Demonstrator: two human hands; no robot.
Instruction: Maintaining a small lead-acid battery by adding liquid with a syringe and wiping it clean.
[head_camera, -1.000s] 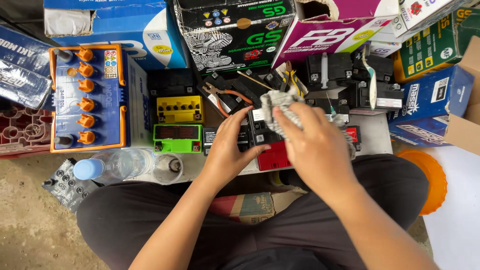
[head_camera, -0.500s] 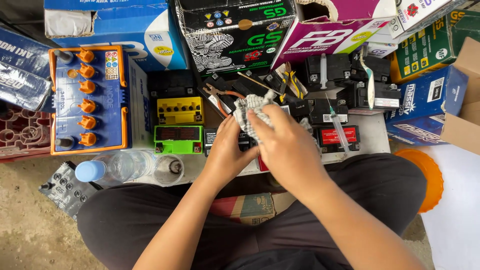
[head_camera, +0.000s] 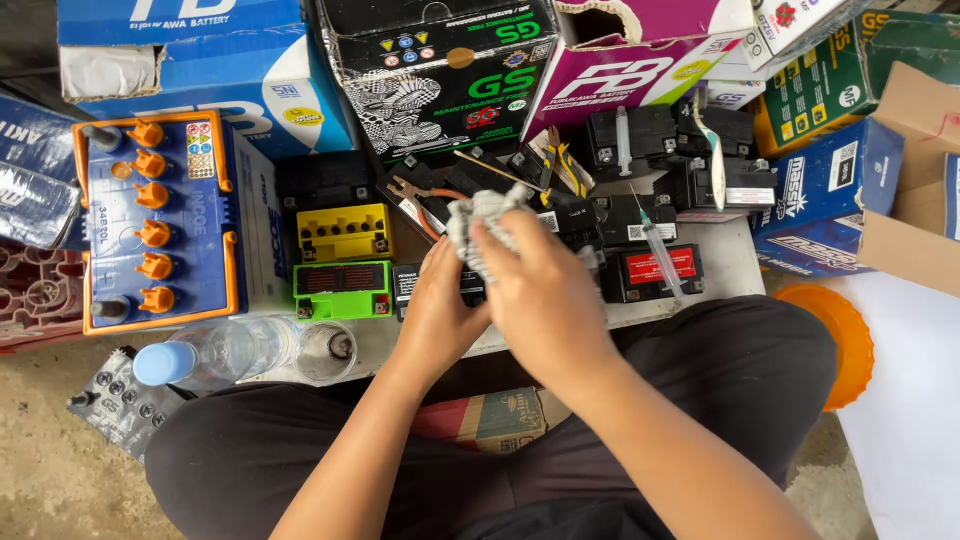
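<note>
My right hand (head_camera: 545, 300) presses a grey rag (head_camera: 478, 222) onto a small black battery (head_camera: 468, 286) on the low white table (head_camera: 722, 255). My left hand (head_camera: 437, 315) grips that battery from its left side. Both hands hide most of the battery. A black battery with a red label (head_camera: 658, 271) stands just right of my right hand, with a syringe (head_camera: 657, 250) lying across it.
A green battery (head_camera: 343, 290) and a yellow-topped one (head_camera: 345, 232) stand left of my hands. A blue battery with orange caps (head_camera: 155, 220), a water bottle (head_camera: 205, 356) and a cup (head_camera: 327, 350) lie further left. Pliers (head_camera: 420, 196), more black batteries and boxes fill the back.
My right hand has swept the rag leftward across the battery, uncovering the red-labelled battery and the syringe. My left hand has kept its hold on the battery.
</note>
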